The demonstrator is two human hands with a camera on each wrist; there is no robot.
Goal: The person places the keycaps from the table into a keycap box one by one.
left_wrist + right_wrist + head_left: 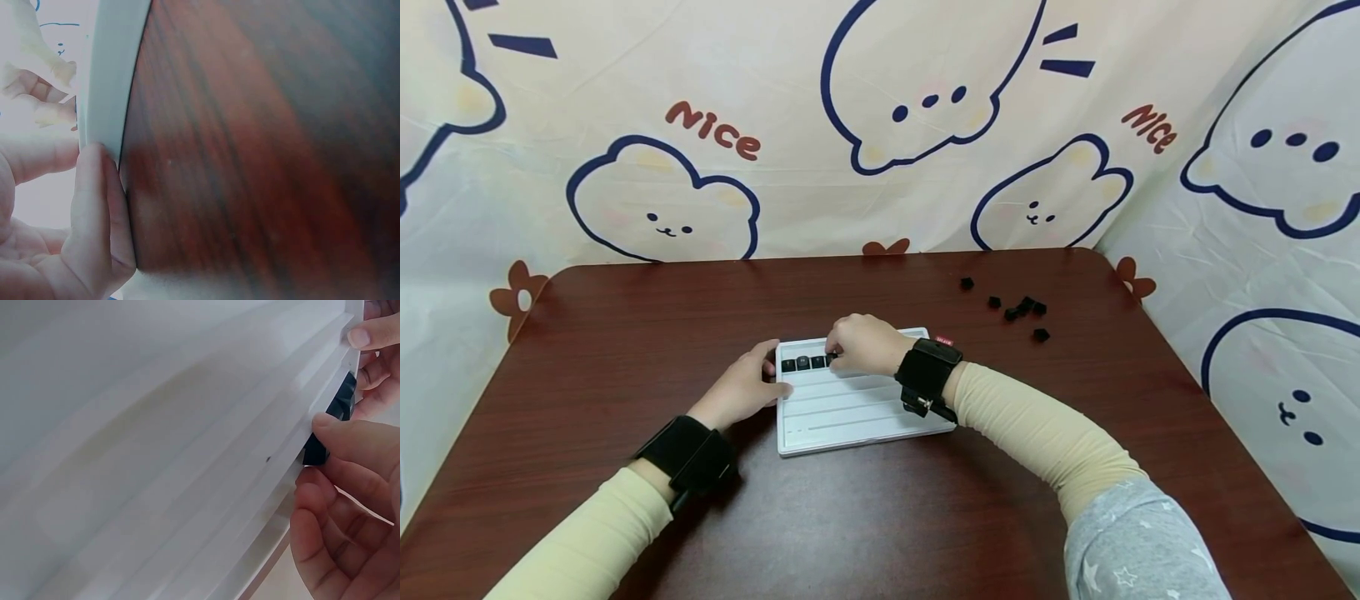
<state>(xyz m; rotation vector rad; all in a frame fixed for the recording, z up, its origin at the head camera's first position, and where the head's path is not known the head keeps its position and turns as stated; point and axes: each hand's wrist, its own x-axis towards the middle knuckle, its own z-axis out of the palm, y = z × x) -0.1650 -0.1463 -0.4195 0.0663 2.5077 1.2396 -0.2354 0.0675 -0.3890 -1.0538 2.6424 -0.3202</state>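
Note:
A white tray (850, 417) with ridged rows lies on the table, and a short run of black keycaps (802, 363) stands in its top row at the left end. My left hand (741, 387) holds the tray's left edge, thumb on top and fingers along the side wall. In the left wrist view, fingertips press against that white side wall (115, 75). My right hand (868, 346) is over the top row and pinches a black keycap (314, 453) between thumb and forefinger, at the end of the run. The hand partly hides this keycap.
Several loose black keycaps (1026, 305) lie scattered at the back right of the dark wooden table (880, 525). A small red tag (944, 340) shows by the tray's upper right corner. A printed curtain (805, 200) hangs behind and at both sides of the table.

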